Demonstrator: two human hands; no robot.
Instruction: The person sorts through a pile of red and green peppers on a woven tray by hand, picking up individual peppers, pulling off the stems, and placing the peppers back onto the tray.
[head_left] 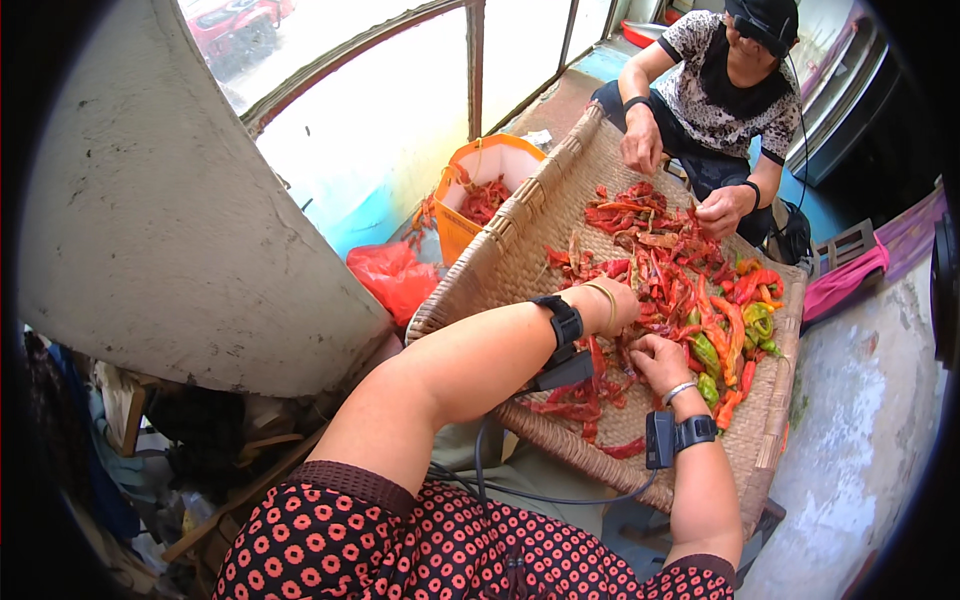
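Note:
A large woven bamboo tray point(576, 182) holds a spread of red chili peppers point(655, 270), many of them wrinkled and dry. Over the near left part of the pile, my left hand point(612, 306) is closed with its fingertips down among the peppers. My right hand point(663, 366) is just nearer and to the right, fingers bent together at the pile's edge. What either hand pinches is too small or hidden to make out. Fresher orange peppers point(733, 325) and green peppers point(706, 354) lie to the right of my hands.
Across the tray sits another person point(735, 90), both hands over the far peppers. An orange bucket point(457, 232) with dried chilies and a red plastic bag point(392, 278) stand left of the tray. Cables point(560, 494) hang below my wrists. A pink cloth point(845, 280) lies at the right.

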